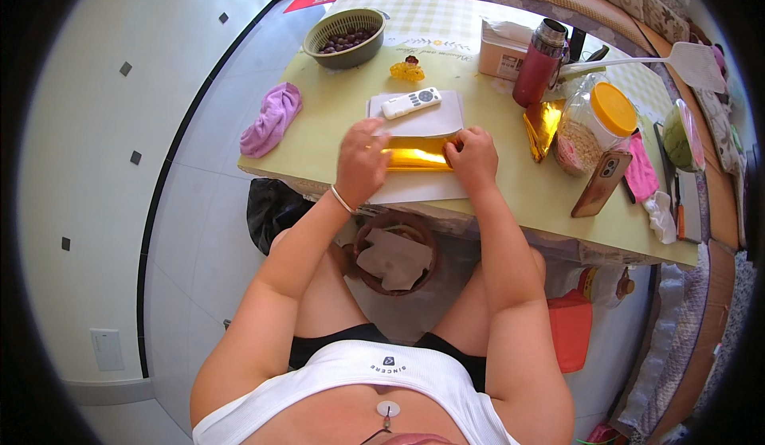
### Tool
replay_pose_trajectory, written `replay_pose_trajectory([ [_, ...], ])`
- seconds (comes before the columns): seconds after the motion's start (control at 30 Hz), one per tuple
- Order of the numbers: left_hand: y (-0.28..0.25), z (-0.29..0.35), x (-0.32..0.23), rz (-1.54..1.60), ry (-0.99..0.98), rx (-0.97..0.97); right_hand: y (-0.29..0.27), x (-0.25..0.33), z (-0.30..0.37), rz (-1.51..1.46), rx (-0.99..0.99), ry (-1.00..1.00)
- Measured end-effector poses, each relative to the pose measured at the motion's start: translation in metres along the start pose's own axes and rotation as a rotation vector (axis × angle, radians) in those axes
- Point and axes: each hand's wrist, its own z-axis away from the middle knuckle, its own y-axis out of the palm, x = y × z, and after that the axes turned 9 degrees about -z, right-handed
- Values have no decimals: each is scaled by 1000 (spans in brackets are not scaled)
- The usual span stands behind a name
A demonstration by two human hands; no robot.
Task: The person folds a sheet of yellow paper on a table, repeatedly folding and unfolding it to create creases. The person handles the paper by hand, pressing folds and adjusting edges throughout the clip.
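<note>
You are working the gold foil strip [416, 156] flat with both hands; judging by its straight edges and creased, shiny band, the step in hand looks like folding or smoothing. The strip lies on your side of the white remote [411, 103], over white paper [418, 188] that extends nearer to you than the remote.

Your right hand [474, 158], nearer to you than the remote and to its right, has its fingers curled in, thumb at the strip's right end; it seems to hold that end in a narrow pinch. Your left hand [362, 162], nearer to you than the remote and to its left, is blurred at the other end, so I cannot tell whether it grips, presses or only hovers.

The next move likely calls for a steady right hand and light, even pressure from your left fingers along the crease, keeping both edges parallel. More gold foil [543, 129] stands well to the remote's right.
</note>
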Motion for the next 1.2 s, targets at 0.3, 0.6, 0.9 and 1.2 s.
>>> replay_pose_trajectory([
  [0.3, -3, 16, -27, -129, 179, 392, 0, 0, 0, 2, -12, -9],
  [0.6, -2, 22, -34, -170, 111, 395, 1, 0, 0, 22, -4, 6],
  [0.9, 7, 30, -29, -79, 65, 412, 2, 2, -1, 22, 2, -12],
  [1.2, 11, 34, -29, -15, 47, 418, 2, 0, 0, 21, -10, -33],
])
